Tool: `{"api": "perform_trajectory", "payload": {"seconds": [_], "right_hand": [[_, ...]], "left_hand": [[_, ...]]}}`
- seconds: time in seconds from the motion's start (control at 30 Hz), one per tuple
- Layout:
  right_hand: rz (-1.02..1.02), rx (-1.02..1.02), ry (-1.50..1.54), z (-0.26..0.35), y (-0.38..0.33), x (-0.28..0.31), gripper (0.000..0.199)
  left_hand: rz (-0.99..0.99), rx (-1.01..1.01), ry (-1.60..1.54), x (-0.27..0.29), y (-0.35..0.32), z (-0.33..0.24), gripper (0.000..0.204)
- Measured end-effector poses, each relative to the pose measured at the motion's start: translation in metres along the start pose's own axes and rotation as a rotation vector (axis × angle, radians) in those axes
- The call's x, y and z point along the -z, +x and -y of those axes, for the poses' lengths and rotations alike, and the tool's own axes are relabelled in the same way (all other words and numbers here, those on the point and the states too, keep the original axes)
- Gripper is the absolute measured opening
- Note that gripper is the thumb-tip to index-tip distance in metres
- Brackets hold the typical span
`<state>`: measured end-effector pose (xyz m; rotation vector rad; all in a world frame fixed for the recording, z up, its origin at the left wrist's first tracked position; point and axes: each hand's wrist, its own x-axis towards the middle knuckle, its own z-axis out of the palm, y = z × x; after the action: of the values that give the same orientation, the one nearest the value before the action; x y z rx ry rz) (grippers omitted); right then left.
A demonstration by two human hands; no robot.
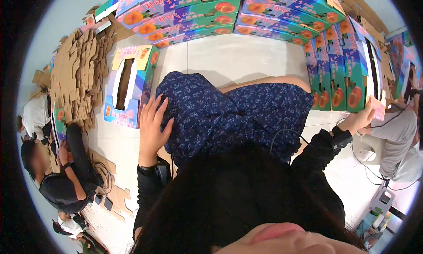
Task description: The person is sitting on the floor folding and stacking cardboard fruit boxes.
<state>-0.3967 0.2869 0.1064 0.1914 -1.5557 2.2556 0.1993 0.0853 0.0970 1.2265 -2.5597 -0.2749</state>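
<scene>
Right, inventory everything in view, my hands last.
back box stacks: several, blue-green-pink, top
side box stack: one, likewise, right
single box: one, likewise, left of skirt
flattened cardboard: many, brown, mainly left
people: at least four, white, black, grey clothes, sides
cables: several, black, both sides
floor: one, white, beneath
clutter: uncountable, mixed, lower right
skirt: one, dark blue, centre
sleeves: two, black, below
head: one, dark, bottom centre
left hand: one, bare, skirt's left edge
right hand: one, bare, at pink flap

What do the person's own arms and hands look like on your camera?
Both arms wear long black sleeves. The left hand and right hand are gloveless, with bare fingers. A dark band with a boxy unit circles the right wrist; the left wrist has a dark device too.
</scene>
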Motion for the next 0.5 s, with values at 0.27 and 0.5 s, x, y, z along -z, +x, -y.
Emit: {"api": "perform_trajectory", "payload": {"seconds": [0.27, 0.5], "right_hand": [[0.094, -0.002, 0.000, 0.015, -0.017, -0.007, 0.041], [-0.059, -0.014, -0.120, 0.030, -0.055, -0.019, 0.067]], "left_hand": [[-0.023, 0.025, -0.001, -0.009, -0.004, 0.016, 0.058], [-0.041, 0.052, -0.033, -0.015, -0.008, 0.022, 0.058]]}}
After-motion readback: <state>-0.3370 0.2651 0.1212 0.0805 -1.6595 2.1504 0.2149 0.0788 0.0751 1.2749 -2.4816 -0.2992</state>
